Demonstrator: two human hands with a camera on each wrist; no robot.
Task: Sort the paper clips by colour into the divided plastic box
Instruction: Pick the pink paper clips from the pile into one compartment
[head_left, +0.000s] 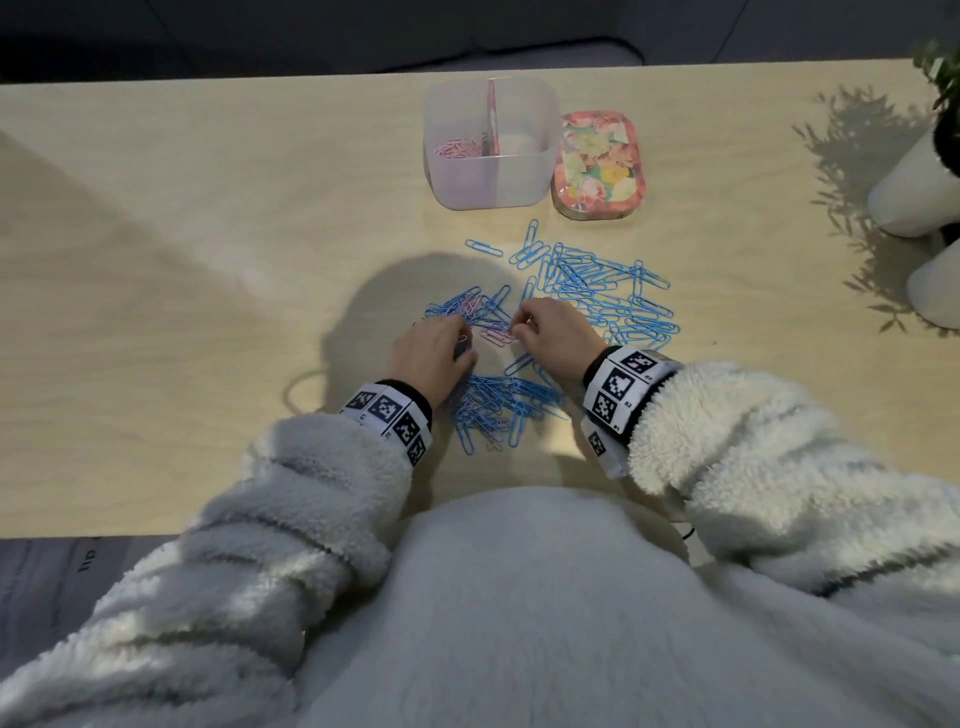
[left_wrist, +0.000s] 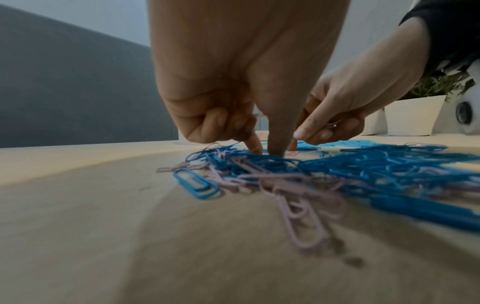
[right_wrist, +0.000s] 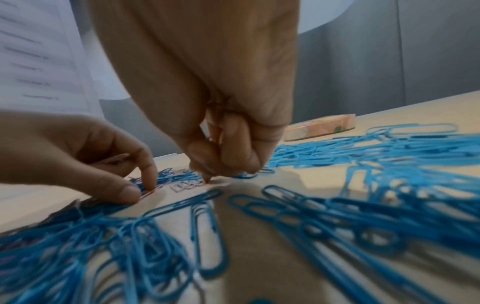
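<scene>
The clear divided box (head_left: 488, 176) stands at the far side, with pink clips (head_left: 457, 148) in its left compartment. A mixed blue and pink heap (head_left: 475, 309) lies between my hands, and an all-blue heap (head_left: 608, 291) spreads to the right. My left hand (head_left: 462, 332) has its fingers curled, thumb and index tip (left_wrist: 255, 145) pinching a pink clip (right_wrist: 146, 193) in the mixed heap. My right hand (head_left: 517, 327) holds a few pink clips (left_wrist: 330, 124) in curled fingers, one fingertip (right_wrist: 207, 180) touching the table beside loose pink clips (right_wrist: 187, 185).
A floral lid (head_left: 597, 161) lies right of the box. Another mixed heap (head_left: 498, 410) sits near my wrists. White plant pots (head_left: 914, 192) stand at the table's right edge. Bare wood (head_left: 182, 260) stretches to the left.
</scene>
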